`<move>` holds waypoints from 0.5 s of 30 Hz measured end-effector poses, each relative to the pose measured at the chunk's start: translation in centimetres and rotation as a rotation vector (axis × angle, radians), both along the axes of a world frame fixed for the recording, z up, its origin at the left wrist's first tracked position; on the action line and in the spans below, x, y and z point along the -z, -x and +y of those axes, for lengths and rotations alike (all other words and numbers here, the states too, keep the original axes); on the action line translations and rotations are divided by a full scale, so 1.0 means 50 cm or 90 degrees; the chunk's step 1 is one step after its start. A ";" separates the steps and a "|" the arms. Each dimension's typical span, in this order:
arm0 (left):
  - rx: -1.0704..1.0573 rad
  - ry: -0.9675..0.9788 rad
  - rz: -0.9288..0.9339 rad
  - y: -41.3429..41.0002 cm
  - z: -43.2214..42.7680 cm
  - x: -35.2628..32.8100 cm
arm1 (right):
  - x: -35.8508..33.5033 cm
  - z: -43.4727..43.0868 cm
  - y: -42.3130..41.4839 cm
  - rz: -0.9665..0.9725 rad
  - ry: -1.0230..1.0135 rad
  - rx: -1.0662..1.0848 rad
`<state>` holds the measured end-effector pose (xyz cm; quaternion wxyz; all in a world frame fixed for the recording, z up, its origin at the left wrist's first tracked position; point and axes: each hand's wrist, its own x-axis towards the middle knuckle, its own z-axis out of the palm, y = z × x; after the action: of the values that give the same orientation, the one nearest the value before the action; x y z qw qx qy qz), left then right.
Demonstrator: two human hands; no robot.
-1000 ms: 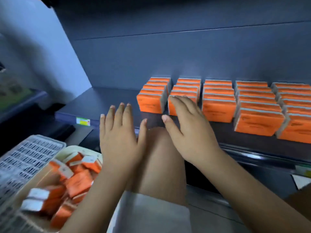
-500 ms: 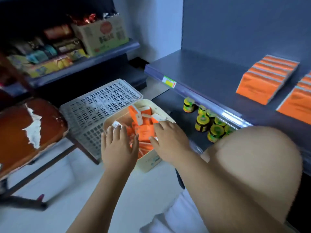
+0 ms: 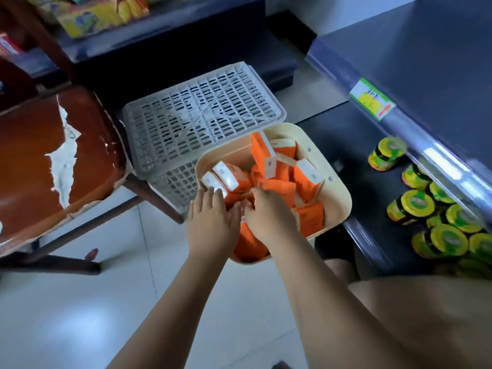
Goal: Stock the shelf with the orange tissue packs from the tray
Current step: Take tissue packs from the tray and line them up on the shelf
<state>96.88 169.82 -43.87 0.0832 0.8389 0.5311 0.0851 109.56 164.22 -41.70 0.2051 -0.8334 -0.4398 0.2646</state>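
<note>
**Tray of orange tissue packs, both hands inside**

- Item: orange tissue packs [image 3: 277, 186], loose and jumbled, some on end, all lying in a cream tray [image 3: 338, 182] on the floor beside the lower ledge.
- Left hand [image 3: 213, 222]: fingers straight, tips resting on the packs at the tray's near-left corner; it holds nothing.
- Right hand [image 3: 269, 219]: fingers bent down among the packs; whether it holds one cannot be told.
- Shelf [image 3: 426, 62]: dark, to the right, with a price label [image 3: 372, 102] on its edge.
- Nearby: yellow-lidded jars [image 3: 415, 206] beneath the shelf; grey slotted crate [image 3: 202, 115] behind the tray; worn brown chair [image 3: 53, 155] at left.
</note>
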 end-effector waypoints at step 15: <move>0.002 0.018 0.242 -0.070 0.201 0.065 | 0.166 0.182 -0.025 -0.074 -0.137 0.191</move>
<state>100.37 179.85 -47.14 -0.0070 0.8393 0.5372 -0.0826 110.84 173.31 -49.98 0.3045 -0.8768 -0.3474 0.1337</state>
